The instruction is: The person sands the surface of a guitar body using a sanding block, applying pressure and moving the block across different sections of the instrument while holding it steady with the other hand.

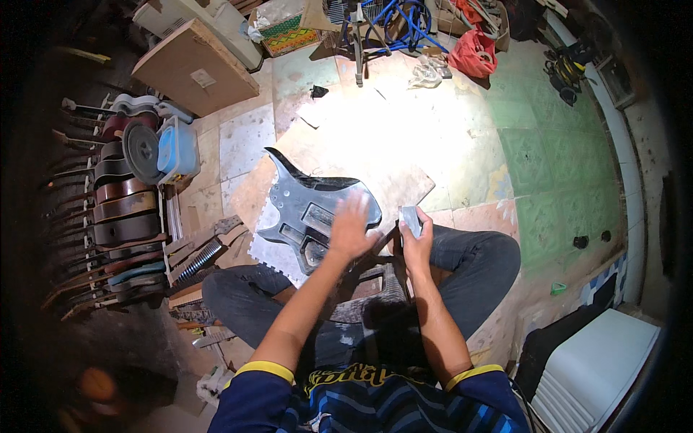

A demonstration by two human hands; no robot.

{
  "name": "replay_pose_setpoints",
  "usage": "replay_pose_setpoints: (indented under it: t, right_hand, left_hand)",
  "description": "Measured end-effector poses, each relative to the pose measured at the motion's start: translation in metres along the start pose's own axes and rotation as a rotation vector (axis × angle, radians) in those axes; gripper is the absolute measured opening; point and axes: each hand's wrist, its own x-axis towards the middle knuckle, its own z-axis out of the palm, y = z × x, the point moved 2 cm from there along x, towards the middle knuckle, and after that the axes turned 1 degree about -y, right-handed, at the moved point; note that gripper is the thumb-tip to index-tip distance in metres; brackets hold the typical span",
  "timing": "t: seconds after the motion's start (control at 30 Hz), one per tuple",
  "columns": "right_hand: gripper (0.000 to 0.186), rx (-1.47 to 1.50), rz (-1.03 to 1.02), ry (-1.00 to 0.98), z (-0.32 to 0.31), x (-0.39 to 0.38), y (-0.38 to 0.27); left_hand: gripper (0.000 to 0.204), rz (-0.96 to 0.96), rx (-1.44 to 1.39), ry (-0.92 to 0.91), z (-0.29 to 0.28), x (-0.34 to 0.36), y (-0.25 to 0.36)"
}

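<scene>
Guitar body [314,209]: dark grey, propped before the seated person's knees, long axis running from near right to far left, pointed horn aimed away.
Left hand [351,229]: open, palm flat on its face.
Right hand [416,242]: closed around a grey sanding block [411,219], just beside it.

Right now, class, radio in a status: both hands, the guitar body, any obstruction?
Left hand flat on grey guitar body. Right hand gripping small grey block. Nothing blocking.

Guitar body [317,213] dark grey-black – sanding block [411,219] grey; floor tiles [556,166] green; bag [473,54] red.
</scene>
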Motion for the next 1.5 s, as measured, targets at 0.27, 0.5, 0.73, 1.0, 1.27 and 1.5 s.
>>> replay_pose_setpoints:
  t: [0.27, 0.5, 0.73, 1.0, 1.27, 1.5]
  right_hand:
    - [0.053, -0.085, -0.041, 0.014, -0.011, 0.001, 0.007]
    - [0.053, -0.122, -0.034, 0.04, -0.013, 0.007, 0.023]
    - [0.053, -0.137, -0.084, 0.061, -0.019, 0.011, 0.033]
    - [0.053, -0.248, -0.222, 0.124, -0.025, 0.013, 0.043]
    - [0.055, -0.289, -0.287, 0.159, -0.024, 0.008, 0.042]
    - [0.054, -0.338, -0.309, 0.173, -0.029, 0.012, 0.047]
  left_hand:
    - [0.091, 0.117, -0.084, -0.063, -0.001, -0.011, -0.017]
    - [0.093, -0.358, -0.015, 0.018, -0.021, -0.059, -0.152]
    - [0.087, -0.363, 0.047, 0.072, -0.018, -0.101, -0.175]
    - [0.07, -0.408, 0.16, 0.16, -0.011, -0.099, -0.168]
    - [0.076, -0.627, 0.12, 0.102, 0.011, -0.1, -0.129]
    - [0.077, -0.737, -0.245, -0.119, 0.019, -0.087, -0.053]
